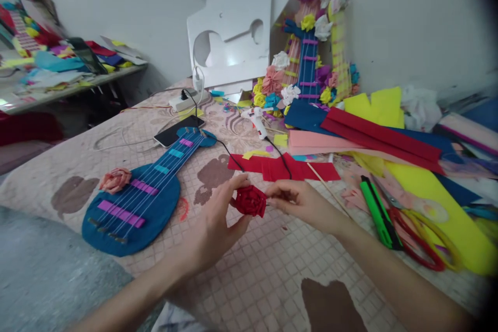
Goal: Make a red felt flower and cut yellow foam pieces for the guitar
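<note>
A red paper flower [251, 201] is held above the table between my two hands. My left hand [221, 212] grips it from the left, fingers above and thumb below. At its right edge, my right hand [293, 199] pinches a petal or a thin part; the fingertips hide exactly what. Behind the flower lie red paper strips [254, 164]. To the left rests a blue toy guitar [155, 194] with white strings, purple and light-blue bars, and a pink paper flower [115, 180] on its body.
A white glue gun [256, 120] stands behind the strips, its black cord running forward. On the right lie a green cutter [379, 212], scissors [418, 238] and coloured paper [389, 135]. A phone [177, 130] and power strip [189, 99] sit behind the guitar. Decorated guitars [309, 62] lean against the wall.
</note>
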{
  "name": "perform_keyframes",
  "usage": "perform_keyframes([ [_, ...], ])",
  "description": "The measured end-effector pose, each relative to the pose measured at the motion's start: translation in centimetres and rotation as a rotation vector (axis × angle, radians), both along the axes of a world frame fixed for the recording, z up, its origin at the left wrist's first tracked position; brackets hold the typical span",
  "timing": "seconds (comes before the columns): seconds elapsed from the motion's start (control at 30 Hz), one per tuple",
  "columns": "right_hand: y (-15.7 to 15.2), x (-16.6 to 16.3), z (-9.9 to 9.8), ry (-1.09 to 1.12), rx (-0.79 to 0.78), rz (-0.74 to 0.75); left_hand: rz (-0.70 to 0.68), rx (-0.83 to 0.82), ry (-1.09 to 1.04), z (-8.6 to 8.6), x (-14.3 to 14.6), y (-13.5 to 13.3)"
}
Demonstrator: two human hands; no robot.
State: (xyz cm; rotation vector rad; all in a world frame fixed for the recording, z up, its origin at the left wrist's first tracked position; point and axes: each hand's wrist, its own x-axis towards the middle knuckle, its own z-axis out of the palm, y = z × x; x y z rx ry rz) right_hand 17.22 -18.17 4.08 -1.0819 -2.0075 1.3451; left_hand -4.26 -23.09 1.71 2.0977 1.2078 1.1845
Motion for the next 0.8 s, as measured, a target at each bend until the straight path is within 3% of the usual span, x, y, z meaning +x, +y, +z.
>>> perform_keyframes([
  [0.17,-1.0,1.3,0.5,0.136,0.066,-0.117,-0.019,0.03,0.028,0.5,0.5,0.2],
  [0.33,-2.1,2.0,0.6,0.486,-0.064,-0.095,-0.036,0.005,0.006,0.8,1.0,0.6],
  [0.47,-3.1,2.0,1.3,0.623,-0.142,-0.062,-0.037,0.027,0.005,1.1,1.3,0.6],
  [0.63,-3.7,3.2,2.8,0.725,0.029,-0.24,-0.057,0.009,-0.038,1.2,1.2,1.1],
  [0.8,-2.7,7.0,3.8,0.851,0.146,-0.524,-0.068,-0.04,-0.103,0.9,0.5,2.6],
])
